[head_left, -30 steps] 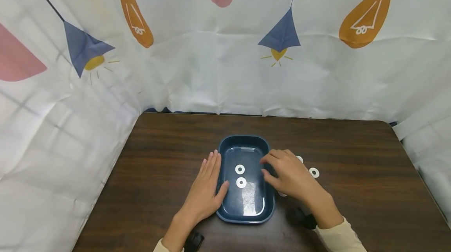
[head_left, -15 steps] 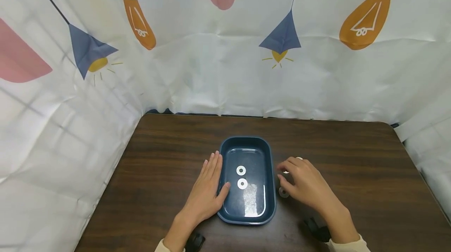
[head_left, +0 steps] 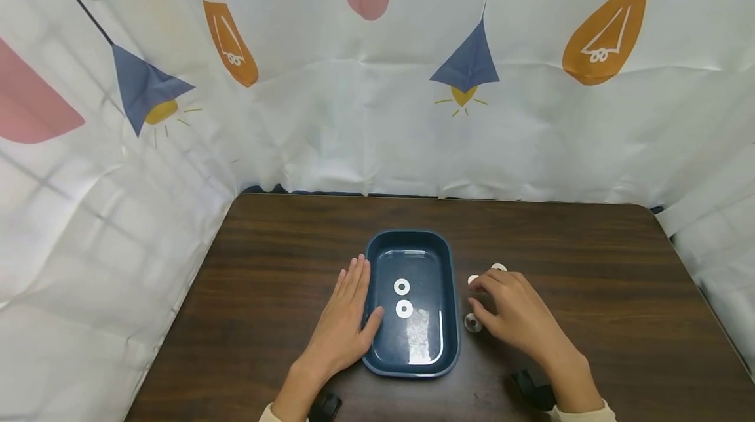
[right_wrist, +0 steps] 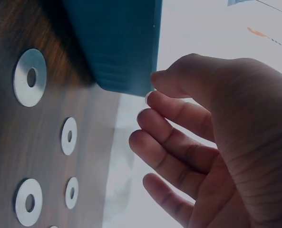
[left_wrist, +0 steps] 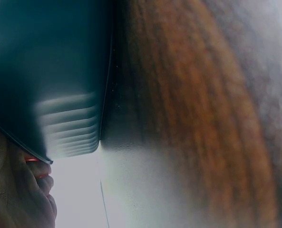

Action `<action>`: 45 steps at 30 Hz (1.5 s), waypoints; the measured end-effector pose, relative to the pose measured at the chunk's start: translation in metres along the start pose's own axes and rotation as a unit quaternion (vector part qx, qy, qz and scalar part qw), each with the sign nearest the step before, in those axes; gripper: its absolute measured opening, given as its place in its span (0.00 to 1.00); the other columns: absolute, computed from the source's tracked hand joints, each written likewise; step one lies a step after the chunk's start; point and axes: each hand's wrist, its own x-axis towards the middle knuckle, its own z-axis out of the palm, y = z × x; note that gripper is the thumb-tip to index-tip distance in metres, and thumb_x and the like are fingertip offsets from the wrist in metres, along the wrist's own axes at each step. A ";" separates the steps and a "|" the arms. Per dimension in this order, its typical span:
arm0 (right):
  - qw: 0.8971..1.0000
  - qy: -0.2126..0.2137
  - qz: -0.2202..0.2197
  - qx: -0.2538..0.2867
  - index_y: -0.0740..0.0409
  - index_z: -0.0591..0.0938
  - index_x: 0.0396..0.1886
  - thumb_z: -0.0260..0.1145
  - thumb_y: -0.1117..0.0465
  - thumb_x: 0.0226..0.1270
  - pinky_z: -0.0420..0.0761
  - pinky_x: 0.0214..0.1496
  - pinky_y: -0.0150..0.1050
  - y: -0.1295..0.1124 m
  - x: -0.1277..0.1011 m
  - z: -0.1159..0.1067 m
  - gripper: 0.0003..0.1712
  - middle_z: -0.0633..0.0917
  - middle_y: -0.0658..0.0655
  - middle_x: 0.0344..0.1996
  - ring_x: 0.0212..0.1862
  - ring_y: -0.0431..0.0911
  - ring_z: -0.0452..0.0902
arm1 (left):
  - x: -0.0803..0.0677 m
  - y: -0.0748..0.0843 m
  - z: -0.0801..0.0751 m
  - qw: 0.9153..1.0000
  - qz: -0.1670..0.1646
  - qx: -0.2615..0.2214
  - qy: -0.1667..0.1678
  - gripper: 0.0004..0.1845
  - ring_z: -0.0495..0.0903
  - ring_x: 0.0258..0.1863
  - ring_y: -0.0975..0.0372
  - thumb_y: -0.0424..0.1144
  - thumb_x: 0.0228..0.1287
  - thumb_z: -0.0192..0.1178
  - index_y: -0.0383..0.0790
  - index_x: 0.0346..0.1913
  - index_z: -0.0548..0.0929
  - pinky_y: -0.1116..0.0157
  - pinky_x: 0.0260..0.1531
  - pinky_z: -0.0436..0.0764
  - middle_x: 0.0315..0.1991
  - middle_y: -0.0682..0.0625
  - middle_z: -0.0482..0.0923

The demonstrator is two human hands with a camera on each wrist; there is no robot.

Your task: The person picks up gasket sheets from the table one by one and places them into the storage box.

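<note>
A: The right hand (head_left: 519,317) hovers low over the worktop (head_left: 590,291) just right of the blue tray (head_left: 451,304), fingers loosely bent and pointing at the loose washers; it holds nothing that I can see.

B: And the left hand (head_left: 345,324)?

A: Flat on the worktop, fingers straight along the tray's left wall, thumb touching the rim. It grips nothing.

B: Which washers lie closest to the right hand?

A: One white washer (head_left: 471,322) sits just off the thumb, between the hand and the tray wall. A little farther back, another washer (head_left: 473,279) shows at the fingertips, and a third (head_left: 499,267) peeks out just beyond the knuckles.

B: Does the wrist view add anything?

A: From the right wrist, four washers and the edge of a fifth lie flat on the dark wood, the largest-looking (right_wrist: 30,77) beside the tray's corner (right_wrist: 126,52). The curled fingers (right_wrist: 174,111) are above them, not touching.

B: Inside the tray?

A: Two white washers, the nearer (head_left: 404,308) just in front of the farther (head_left: 402,286), apart from each other, in the middle of the floor.

B: Behind all that?

A: A white curtain (head_left: 354,114) printed with orange bulbs and blue lamps
</note>
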 end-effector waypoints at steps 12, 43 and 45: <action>0.998 -0.041 0.056 -0.007 0.51 0.88 0.38 0.81 0.57 0.58 0.83 0.54 0.55 0.004 -0.021 0.013 0.10 0.89 0.49 0.38 0.45 0.47 0.85 | 0.000 0.003 0.001 1.000 -0.005 0.006 -0.006 0.45 0.39 0.89 0.57 0.53 0.78 0.56 0.41 0.87 0.47 0.46 0.86 0.52 0.89 0.51 0.39; 0.991 -0.085 0.104 -0.025 0.48 0.88 0.34 0.83 0.56 0.54 0.83 0.48 0.50 0.000 -0.033 0.028 0.11 0.88 0.45 0.32 0.40 0.43 0.83 | 0.000 0.000 0.001 1.000 -0.006 0.000 -0.004 0.45 0.39 0.89 0.58 0.52 0.78 0.57 0.40 0.86 0.48 0.46 0.86 0.52 0.89 0.48 0.42; 0.991 -0.079 0.101 -0.026 0.48 0.88 0.33 0.83 0.57 0.53 0.83 0.47 0.49 0.000 -0.033 0.028 0.11 0.88 0.45 0.31 0.39 0.43 0.84 | 0.001 0.000 0.002 1.000 0.001 0.002 0.001 0.45 0.42 0.89 0.55 0.51 0.78 0.57 0.39 0.86 0.48 0.46 0.86 0.53 0.89 0.49 0.40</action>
